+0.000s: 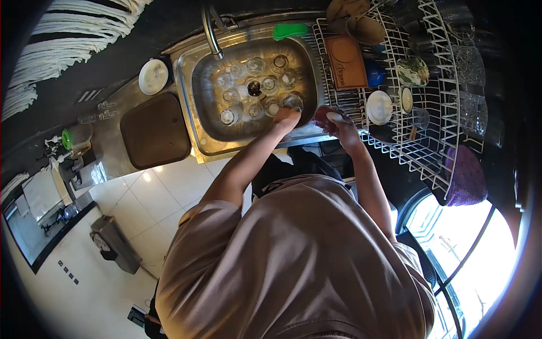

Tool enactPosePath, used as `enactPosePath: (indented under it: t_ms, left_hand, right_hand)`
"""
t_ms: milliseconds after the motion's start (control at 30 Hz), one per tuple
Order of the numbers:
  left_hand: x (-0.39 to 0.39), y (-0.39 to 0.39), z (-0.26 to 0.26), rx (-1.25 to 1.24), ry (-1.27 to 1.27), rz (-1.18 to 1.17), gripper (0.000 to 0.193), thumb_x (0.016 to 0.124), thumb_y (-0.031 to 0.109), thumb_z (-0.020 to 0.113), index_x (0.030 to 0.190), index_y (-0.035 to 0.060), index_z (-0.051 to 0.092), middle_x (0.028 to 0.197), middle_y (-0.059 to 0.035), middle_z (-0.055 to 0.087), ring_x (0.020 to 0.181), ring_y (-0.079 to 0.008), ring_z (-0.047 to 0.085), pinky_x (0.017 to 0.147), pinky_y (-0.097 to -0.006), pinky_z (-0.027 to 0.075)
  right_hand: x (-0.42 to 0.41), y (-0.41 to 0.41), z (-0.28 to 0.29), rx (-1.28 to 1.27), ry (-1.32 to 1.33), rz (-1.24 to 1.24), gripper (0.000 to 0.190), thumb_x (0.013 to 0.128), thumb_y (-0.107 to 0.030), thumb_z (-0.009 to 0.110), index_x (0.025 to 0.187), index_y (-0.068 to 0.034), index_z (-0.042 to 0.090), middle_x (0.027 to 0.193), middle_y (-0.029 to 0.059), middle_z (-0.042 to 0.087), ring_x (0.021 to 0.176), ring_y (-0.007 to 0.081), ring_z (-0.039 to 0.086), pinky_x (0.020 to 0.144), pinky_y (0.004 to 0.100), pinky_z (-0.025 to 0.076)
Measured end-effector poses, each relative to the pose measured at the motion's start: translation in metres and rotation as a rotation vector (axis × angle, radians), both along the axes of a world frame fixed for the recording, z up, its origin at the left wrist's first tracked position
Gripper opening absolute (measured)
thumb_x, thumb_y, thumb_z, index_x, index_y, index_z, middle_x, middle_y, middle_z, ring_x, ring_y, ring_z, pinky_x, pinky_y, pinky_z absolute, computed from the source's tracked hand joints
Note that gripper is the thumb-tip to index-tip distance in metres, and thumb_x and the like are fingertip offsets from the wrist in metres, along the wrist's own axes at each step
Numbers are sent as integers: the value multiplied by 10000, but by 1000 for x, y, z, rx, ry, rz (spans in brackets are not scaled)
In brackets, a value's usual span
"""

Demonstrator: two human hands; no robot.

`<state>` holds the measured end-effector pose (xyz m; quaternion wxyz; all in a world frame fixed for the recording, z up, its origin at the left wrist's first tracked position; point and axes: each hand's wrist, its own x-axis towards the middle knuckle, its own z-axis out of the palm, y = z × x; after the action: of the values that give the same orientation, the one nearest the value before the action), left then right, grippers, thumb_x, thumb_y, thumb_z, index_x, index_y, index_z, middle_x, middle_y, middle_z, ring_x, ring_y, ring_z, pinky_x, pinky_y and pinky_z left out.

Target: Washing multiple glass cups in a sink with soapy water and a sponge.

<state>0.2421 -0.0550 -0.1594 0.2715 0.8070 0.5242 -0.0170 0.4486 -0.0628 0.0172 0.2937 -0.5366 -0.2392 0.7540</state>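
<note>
My left hand [288,115] reaches over the front right of the stainless steel sink [203,114], its fingers closed on a clear glass [293,101]. Several more glasses [255,66] stand in the basin around the drain [254,88]. Just past the sink's right edge, my right hand [344,127] holds a dark reddish scrubbing pad [326,118]. A white patch, perhaps foam, shows near the right thumb. At the back of the sink, the metal faucet [213,36] hangs over the basin; no water stream is visible.
Right of the sink, a white wire dish rack [406,148] holds cups, a brown board [346,62] and glassware. A green brush-like object [290,31] lies on the back rim. To the left are a brown tray [156,131] and a white bowl [153,76].
</note>
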Motion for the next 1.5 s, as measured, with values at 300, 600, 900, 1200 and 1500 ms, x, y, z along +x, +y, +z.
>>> enactPosePath:
  t_ms: [300,600,900,1200,1500]
  left_hand:
    - [-73,67,14,77,308,325,545,812,162,668,1311,39,486,1296,-258,523,1025,-377,633,805,-437,553]
    - [-101,68,-19,45,-158,534,462,828,218,695,1210,22,526,1039,-274,642,961,-402,646,820,-482,530]
    - [-116,42,-49,19,-476,874,267,918,166,592,1121,-6,568,1005,-243,656,1048,-391,629,863,-440,519]
    - [-84,66,8,-273,-242,598,651,804,407,696,1251,-30,516,1142,-286,623,1093,-426,591,930,-453,487]
    - [-82,66,-34,-186,-212,370,377,821,375,704,980,35,670,948,-148,711,901,-341,674,795,-431,523]
  right_hand:
    - [13,-17,-11,-34,72,-37,384,926,-264,584,1226,-25,585,1028,73,698,904,161,687,702,260,512]
    - [23,-29,-22,-98,-57,-87,364,924,-242,609,1219,-31,583,840,43,662,695,125,620,600,242,472]
    - [-51,17,-2,75,-36,82,384,944,-244,577,1252,-17,540,822,26,648,719,129,622,633,252,471]
    - [-33,-2,-20,39,-34,29,371,950,-247,568,1256,-39,542,838,36,654,740,137,634,651,256,475]
    - [-14,-22,-24,-33,-79,-155,266,936,-252,569,1113,-58,614,819,36,646,714,151,620,645,279,468]
